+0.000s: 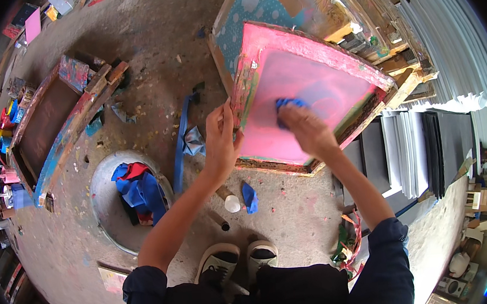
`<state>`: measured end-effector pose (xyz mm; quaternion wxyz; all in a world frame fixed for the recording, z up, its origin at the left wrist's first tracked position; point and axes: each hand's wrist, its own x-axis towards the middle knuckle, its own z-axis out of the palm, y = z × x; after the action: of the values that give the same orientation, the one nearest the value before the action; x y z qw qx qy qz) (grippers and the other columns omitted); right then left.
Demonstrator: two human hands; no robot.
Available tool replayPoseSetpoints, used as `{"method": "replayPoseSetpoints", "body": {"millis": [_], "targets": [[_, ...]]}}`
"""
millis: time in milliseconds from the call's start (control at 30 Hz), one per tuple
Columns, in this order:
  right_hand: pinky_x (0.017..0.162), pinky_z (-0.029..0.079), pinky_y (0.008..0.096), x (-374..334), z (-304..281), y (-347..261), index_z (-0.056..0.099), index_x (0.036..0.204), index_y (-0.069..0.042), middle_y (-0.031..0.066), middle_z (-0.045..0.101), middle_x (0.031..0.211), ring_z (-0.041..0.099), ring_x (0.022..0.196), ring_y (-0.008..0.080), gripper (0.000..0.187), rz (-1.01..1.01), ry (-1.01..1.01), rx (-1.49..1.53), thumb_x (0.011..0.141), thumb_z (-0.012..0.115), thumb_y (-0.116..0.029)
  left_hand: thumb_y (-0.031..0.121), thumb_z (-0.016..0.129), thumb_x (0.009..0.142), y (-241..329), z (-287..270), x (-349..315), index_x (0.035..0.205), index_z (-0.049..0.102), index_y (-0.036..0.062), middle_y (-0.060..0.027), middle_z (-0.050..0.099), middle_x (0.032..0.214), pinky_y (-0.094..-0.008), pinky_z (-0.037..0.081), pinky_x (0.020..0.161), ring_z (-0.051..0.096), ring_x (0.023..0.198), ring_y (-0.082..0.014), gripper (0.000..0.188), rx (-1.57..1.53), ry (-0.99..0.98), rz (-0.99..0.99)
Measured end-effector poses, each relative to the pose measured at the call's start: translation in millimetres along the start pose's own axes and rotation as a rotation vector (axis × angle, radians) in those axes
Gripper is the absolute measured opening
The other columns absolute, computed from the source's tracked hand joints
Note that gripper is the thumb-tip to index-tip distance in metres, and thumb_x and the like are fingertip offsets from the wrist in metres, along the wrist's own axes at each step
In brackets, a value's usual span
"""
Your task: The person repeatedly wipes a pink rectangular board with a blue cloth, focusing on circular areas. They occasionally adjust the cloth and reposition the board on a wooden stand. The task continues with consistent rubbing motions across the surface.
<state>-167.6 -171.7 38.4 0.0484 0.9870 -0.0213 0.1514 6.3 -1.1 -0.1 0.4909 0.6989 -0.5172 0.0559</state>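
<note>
Rectangular pink-stained wood-framed mesh screen [331, 91]: likely stiff, lightish, mesh delicate; grip by wooden rim [316, 54]. Left hand [222, 132] clasping left rim; right hand [310, 128] bunching blue cloth [290, 103], likely soft.

The left hand [222, 139] and the right hand [307, 127] make two at the middle of the frame, with one pink screen [307, 84] and one blue cloth [291, 103]. One dark screen [50, 119] shows at the left. One round tub [107, 219], left of centre, has blue and red rags [144, 194] too heaped to count. Two shoes [219, 260] and two sleeves [145, 286] show at the lower centre. Above the shoes are two cylinders [232, 203], one long blue strip [182, 143] and one flat blue scrap [250, 198]. Pale sheets [441, 45] at upper right blend beyond counting.
</note>
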Motion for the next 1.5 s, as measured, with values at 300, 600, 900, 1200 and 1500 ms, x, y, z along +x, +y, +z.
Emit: {"method": "replayPoseSetpoints", "body": {"millis": [300,600,900,1200,1500], "targets": [[0.108,0.029,0.0398,-9.0,33.2,-18.5,0.044,0.132,-0.007,0.0068,0.041,0.139,0.036,0.130,0.0193,0.047,0.145,-0.229,0.159,0.085,0.044,-0.009,-0.013,0.064,0.068,-3.4,1.9,2.5,0.138,0.032,0.0009,-0.0143,0.039,0.117,-0.0280,0.050,0.075,0.052,0.092,-0.0208,0.078,-0.061,-0.035,-0.048],[0.109,0.028,0.0380,-1.8,52.2,-48.4,0.042,0.133,-0.004,0.0092,0.040,0.139,0.034,0.131,0.0216,0.052,0.074,-0.091,0.027,0.081,0.047,-0.003,-0.011,0.063,0.071,1.2,-3.0,-1.0,0.136,0.035,-0.0004,-0.0166,0.039,0.117,-0.0333,0.049,0.082,0.053,0.097,-0.0269,0.072,-0.098,-0.046,-0.091],[0.112,0.020,0.0382,24.6,63.0,-54.0,0.029,0.141,-0.007,0.0045,0.029,0.147,0.026,0.136,0.0179,0.061,0.384,0.160,-0.012,0.082,0.044,-0.008,-0.012,0.062,0.072,6.9,2.1,2.3,0.137,0.034,-0.0007,-0.0154,0.039,0.117,-0.0298,0.050,0.079,0.053,0.095,-0.0229,0.071,-0.104,-0.012,-0.072],[0.111,0.022,0.0370,15.8,45.9,-45.6,0.037,0.137,-0.007,0.0049,0.035,0.143,0.029,0.134,0.0160,0.054,0.325,0.022,-0.155,0.084,0.045,-0.011,-0.012,0.063,0.071,7.4,5.7,1.5,0.136,0.035,-0.0002,-0.0158,0.040,0.116,-0.0318,0.050,0.082,0.053,0.100,-0.0265,0.072,-0.052,-0.001,-0.072],[0.106,0.030,0.0372,29.3,19.8,-28.1,0.049,0.129,-0.012,-0.0010,0.047,0.135,0.043,0.125,0.0140,0.050,0.230,0.166,-0.168,0.079,0.052,-0.007,-0.011,0.061,0.073,6.7,-1.4,1.4,0.137,0.032,-0.0009,-0.0170,0.040,0.117,-0.0324,0.048,0.084,0.052,0.102,-0.0274,0.072,-0.067,-0.022,-0.051]]}}
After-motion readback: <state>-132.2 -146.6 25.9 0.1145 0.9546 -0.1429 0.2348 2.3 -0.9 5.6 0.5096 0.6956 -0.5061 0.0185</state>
